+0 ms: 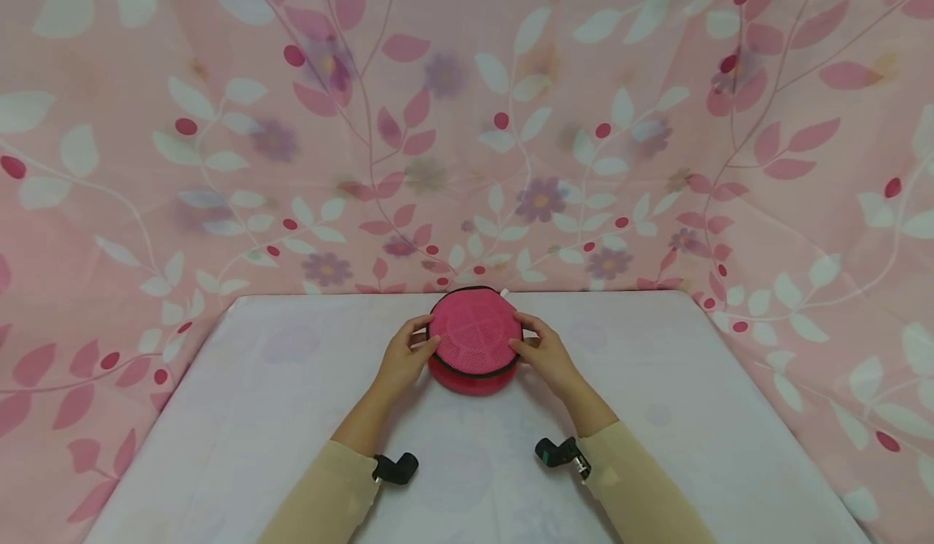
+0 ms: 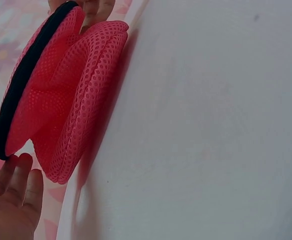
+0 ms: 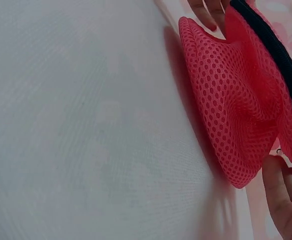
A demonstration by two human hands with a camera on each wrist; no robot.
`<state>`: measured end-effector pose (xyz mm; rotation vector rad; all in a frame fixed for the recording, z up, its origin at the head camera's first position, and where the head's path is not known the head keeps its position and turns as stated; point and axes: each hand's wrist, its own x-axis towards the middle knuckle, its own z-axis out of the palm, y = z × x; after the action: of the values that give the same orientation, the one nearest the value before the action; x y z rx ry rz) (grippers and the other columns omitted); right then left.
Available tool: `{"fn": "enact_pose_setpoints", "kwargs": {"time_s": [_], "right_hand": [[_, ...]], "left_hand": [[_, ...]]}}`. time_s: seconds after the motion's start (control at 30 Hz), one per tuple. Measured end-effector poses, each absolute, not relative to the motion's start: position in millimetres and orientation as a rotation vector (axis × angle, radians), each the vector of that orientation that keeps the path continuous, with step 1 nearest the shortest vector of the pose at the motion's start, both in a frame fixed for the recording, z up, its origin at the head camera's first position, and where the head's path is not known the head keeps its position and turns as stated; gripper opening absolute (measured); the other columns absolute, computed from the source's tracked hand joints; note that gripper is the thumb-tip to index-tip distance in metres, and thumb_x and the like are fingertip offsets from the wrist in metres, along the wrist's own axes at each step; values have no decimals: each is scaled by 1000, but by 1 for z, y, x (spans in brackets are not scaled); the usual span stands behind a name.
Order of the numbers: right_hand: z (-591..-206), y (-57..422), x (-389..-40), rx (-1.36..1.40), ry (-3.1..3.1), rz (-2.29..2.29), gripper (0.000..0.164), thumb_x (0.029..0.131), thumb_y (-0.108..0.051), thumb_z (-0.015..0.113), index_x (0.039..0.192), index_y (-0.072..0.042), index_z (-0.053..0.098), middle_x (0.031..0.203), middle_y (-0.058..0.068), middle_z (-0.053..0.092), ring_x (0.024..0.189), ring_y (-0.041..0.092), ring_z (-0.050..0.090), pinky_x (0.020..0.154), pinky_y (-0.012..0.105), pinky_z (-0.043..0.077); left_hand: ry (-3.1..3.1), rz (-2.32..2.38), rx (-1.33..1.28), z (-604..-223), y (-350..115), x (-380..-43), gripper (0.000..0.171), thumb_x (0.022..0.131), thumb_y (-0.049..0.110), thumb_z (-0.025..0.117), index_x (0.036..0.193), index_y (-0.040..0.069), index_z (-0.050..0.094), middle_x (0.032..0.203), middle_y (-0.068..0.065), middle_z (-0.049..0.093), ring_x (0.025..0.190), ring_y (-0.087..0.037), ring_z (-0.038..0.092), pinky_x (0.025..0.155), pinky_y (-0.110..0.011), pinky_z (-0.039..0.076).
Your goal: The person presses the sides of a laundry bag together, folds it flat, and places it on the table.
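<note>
A round pink mesh bag [image 1: 474, 329] with a dark band round its upper rim stands at the far middle of the table. Its soft side walls sag into folds below the rim, and its base [image 2: 93, 100] rests on the white cloth. My left hand [image 1: 401, 357] pinches the rim at the left, thumb in front and fingers behind. On the opposite side my right hand [image 1: 552, 359] grips the same rim between thumb and fingers. In the right wrist view the dark band [image 3: 276, 50] runs above the crumpled mesh. The bag's inside is hidden.
A white cloth covers the table [image 1: 467, 463]. Behind it hangs a pink curtain [image 1: 467, 122] with leaves and flowers. Small black devices sit at the left cuff [image 1: 396, 469] and the right cuff [image 1: 558, 452]. A small white tab [image 1: 504, 293] shows at the bag's back edge.
</note>
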<state>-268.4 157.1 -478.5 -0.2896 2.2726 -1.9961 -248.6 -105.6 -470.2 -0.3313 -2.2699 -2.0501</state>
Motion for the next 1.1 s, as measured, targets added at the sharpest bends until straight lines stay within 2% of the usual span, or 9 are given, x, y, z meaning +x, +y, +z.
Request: {"fn": "enact_pose_setpoints", "kwargs": {"time_s": [0.1, 0.23, 0.37, 0.5, 0.67, 0.77, 0.9, 1.0, 1.1], "right_hand": [[-480, 156, -269, -281, 2410, -1904, 53, 86, -9, 64, 135, -9, 44, 130, 18, 46, 103, 28, 56, 74, 31, 53], [-481, 155, -268, -302, 2656, -1720, 51, 86, -14, 66, 133, -11, 48, 132, 13, 45, 109, 27, 53, 79, 36, 50], [-480, 153, -267, -409, 2799, -1625, 50, 85, -10, 66, 131, -6, 48, 134, 16, 42, 114, 32, 48, 85, 43, 48], [-478, 150, -267, -527, 2884, -1541, 51, 83, -8, 68, 130, -2, 49, 134, 19, 41, 120, 32, 42, 85, 43, 48], [-475, 148, -266, -560, 2971, -1417, 53, 81, -12, 70, 130, -7, 51, 135, 17, 42, 121, 31, 40, 87, 42, 47], [-474, 146, -264, -580, 3021, -1330, 54, 81, -16, 70, 131, -9, 51, 137, 17, 40, 123, 34, 36, 94, 47, 40], [-473, 144, -263, -625, 3074, -1206, 54, 83, -22, 68, 132, -10, 49, 139, 18, 37, 127, 38, 29, 101, 53, 30], [-473, 142, -263, -637, 3098, -1143, 54, 84, -26, 67, 133, -10, 49, 140, 18, 36, 128, 38, 27, 101, 53, 31], [-473, 141, -264, -641, 3119, -1094, 55, 84, -30, 66, 133, -11, 49, 140, 18, 36, 129, 38, 28, 100, 52, 32]], "left_hand": [[-2289, -2011, -314, -475, -105, -251, 46, 88, 5, 61, 130, -3, 46, 131, -19, 48, 112, -36, 51, 87, -30, 48], [-2329, -1929, -247, -488, -105, -258, 45, 87, 10, 63, 130, 5, 49, 131, -14, 48, 110, -32, 53, 89, -38, 47], [-2365, -1813, -204, -497, -103, -262, 44, 86, 14, 65, 128, 12, 52, 130, -8, 48, 109, -26, 54, 90, -39, 46], [-2371, -1701, -249, -497, -101, -262, 43, 85, 13, 66, 126, 11, 53, 133, -8, 44, 109, -23, 53, 90, -40, 45], [-2399, -1596, -299, -497, -100, -263, 43, 85, 15, 66, 126, 10, 53, 136, -9, 42, 109, -21, 52, 90, -41, 44], [-2428, -1519, -328, -498, -100, -263, 44, 86, 17, 66, 128, 10, 52, 137, -10, 42, 114, -21, 49, 91, -42, 44], [-2475, -1387, -353, -497, -99, -263, 47, 86, 19, 66, 129, 9, 51, 139, -12, 40, 125, -24, 40, 101, -43, 36], [-2506, -1270, -371, -495, -97, -262, 49, 86, 20, 66, 130, 8, 51, 140, -12, 39, 130, -26, 35, 106, -45, 28], [-2509, -1177, -398, -494, -95, -261, 49, 86, 22, 65, 131, 6, 50, 141, -14, 39, 130, -29, 34, 106, -47, 27]]}}
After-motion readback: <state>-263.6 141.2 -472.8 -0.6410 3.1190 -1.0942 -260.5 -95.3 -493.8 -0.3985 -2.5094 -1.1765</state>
